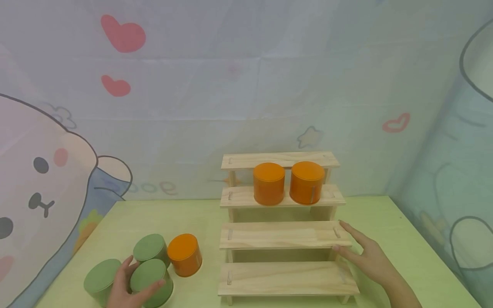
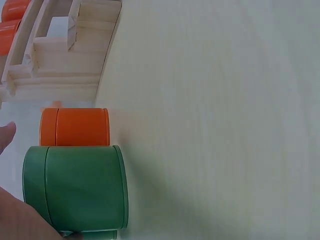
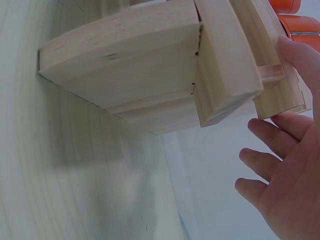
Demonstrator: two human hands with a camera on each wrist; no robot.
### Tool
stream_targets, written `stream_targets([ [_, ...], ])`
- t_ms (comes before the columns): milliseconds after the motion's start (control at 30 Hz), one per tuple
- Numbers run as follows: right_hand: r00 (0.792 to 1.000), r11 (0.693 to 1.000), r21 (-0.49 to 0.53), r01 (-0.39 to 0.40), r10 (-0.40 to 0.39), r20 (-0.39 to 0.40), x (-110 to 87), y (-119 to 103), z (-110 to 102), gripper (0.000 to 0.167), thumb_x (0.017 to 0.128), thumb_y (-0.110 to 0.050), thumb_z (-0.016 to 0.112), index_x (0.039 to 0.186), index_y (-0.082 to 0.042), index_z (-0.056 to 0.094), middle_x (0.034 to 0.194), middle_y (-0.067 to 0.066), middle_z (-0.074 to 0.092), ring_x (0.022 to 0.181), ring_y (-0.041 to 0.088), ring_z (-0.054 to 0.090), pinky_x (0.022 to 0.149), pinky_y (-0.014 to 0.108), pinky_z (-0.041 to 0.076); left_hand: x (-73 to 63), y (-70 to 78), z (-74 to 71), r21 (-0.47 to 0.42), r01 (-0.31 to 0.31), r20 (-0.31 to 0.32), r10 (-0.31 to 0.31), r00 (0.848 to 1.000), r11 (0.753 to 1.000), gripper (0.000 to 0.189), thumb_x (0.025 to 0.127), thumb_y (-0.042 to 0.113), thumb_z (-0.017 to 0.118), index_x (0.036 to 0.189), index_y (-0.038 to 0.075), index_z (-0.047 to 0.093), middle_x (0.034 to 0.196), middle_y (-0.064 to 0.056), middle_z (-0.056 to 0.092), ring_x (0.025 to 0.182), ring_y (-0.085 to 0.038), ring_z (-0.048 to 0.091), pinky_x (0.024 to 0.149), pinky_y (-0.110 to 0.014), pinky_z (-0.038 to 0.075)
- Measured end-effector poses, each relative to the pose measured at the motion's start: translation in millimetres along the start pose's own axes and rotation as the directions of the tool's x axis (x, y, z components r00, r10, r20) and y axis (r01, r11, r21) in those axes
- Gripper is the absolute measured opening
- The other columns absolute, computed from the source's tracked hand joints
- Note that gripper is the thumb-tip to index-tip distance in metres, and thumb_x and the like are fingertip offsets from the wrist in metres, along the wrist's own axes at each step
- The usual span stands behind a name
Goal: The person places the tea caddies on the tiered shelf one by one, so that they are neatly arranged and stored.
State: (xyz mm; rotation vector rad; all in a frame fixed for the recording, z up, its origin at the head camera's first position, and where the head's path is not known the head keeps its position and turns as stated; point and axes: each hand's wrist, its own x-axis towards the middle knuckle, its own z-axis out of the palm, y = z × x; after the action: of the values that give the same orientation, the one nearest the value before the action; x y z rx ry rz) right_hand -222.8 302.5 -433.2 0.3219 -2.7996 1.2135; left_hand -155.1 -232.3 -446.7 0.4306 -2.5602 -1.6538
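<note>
My left hand [image 1: 129,288] is spread around the nearest green tin [image 1: 148,278], fingers along its left side and thumb over its right. In the left wrist view the thumb [image 2: 6,136] stands apart from this green tin [image 2: 82,187]. Two more green tins, one behind [image 1: 150,247] and one at the left [image 1: 101,278], stand close by, and an orange tin [image 1: 185,254] is at the right. My right hand [image 1: 367,256] has its fingers extended at the right end of the stepped wooden rack [image 1: 285,235], thumb and fingertips at a shelf edge.
Two orange tins, left [image 1: 268,184] and right [image 1: 307,182], stand on the rack's second shelf from the top. The rack is on a pale table [image 1: 385,222], with a printed cloth [image 1: 246,94] hanging behind it.
</note>
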Motion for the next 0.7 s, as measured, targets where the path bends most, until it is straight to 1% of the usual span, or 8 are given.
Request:
stream_targets([
  [133, 1.000, 1.000, 0.000, -0.002, 0.002, -0.001, 0.0, 0.3, 0.0, 0.072, 0.094, -0.036, 0.062, 0.152, -0.010, 0.029, 0.151, 0.025, 0.031, 0.133, 0.055, 0.030, 0.094, 0.075, 0.031, 3.4, -4.3, -0.5, 0.047, 0.037, 0.026, -0.038, 0.999, 0.998, 0.117, 0.080, 0.035, 0.078, 0.151, -0.002, -0.008, 0.147, -0.031, 0.025, 0.131, -0.045, 0.031, 0.104, -0.062, 0.029],
  [200, 1.000, 1.000, 0.000, -0.005, 0.005, -0.001, -0.1, 0.4, 0.1, 0.072, 0.094, -0.036, 0.062, 0.152, -0.010, 0.029, 0.151, 0.025, 0.031, 0.133, 0.055, 0.030, 0.094, 0.075, 0.031, 5.1, -6.9, -0.5, 0.065, 0.068, 0.036, -0.070, 0.997, 0.996, 0.119, 0.079, 0.039, 0.078, 0.152, -0.001, -0.008, 0.148, -0.031, 0.023, 0.130, -0.045, 0.032, 0.104, -0.061, 0.031],
  [267, 1.000, 1.000, 0.003, -0.010, 0.010, 0.002, -0.3, 0.4, 0.3, 0.072, 0.094, -0.036, 0.062, 0.152, -0.010, 0.029, 0.151, 0.025, 0.031, 0.133, 0.055, 0.030, 0.093, 0.075, 0.031, 6.5, -9.6, -0.2, 0.069, 0.087, 0.040, -0.089, 0.995, 0.994, 0.121, 0.078, 0.040, 0.078, 0.151, -0.002, -0.008, 0.148, -0.032, 0.021, 0.130, -0.046, 0.031, 0.104, -0.062, 0.031],
  [367, 1.000, 1.000, 0.007, -0.013, 0.013, 0.006, -0.4, 0.5, 0.5, 0.072, 0.094, -0.036, 0.062, 0.152, -0.011, 0.029, 0.151, 0.025, 0.031, 0.133, 0.054, 0.029, 0.094, 0.074, 0.032, 7.6, -12.8, 0.5, 0.054, 0.108, 0.042, -0.111, 0.993, 0.993, 0.123, 0.076, 0.041, 0.079, 0.152, -0.002, -0.008, 0.148, -0.032, 0.020, 0.130, -0.045, 0.030, 0.103, -0.060, 0.033],
  [467, 1.000, 1.000, 0.009, -0.014, 0.014, 0.006, -0.3, 0.5, 0.5, 0.072, 0.094, -0.037, 0.062, 0.152, -0.010, 0.028, 0.152, 0.025, 0.030, 0.133, 0.054, 0.029, 0.094, 0.074, 0.032, 8.2, -14.8, 1.1, 0.039, 0.113, 0.045, -0.115, 0.992, 0.993, 0.122, 0.076, 0.040, 0.079, 0.152, -0.002, -0.007, 0.148, -0.032, 0.019, 0.131, -0.045, 0.030, 0.103, -0.059, 0.033],
  [700, 1.000, 1.000, 0.009, -0.022, 0.022, 0.008, 0.5, 0.7, 0.4, 0.073, 0.094, -0.038, 0.062, 0.152, -0.011, 0.028, 0.152, 0.025, 0.030, 0.134, 0.054, 0.029, 0.095, 0.074, 0.031, 11.8, -17.6, 2.4, 0.013, 0.142, 0.056, -0.142, 0.988, 0.990, 0.122, 0.076, 0.040, 0.079, 0.151, -0.003, -0.007, 0.150, -0.035, 0.010, 0.133, -0.049, 0.025, 0.105, -0.061, 0.032],
])
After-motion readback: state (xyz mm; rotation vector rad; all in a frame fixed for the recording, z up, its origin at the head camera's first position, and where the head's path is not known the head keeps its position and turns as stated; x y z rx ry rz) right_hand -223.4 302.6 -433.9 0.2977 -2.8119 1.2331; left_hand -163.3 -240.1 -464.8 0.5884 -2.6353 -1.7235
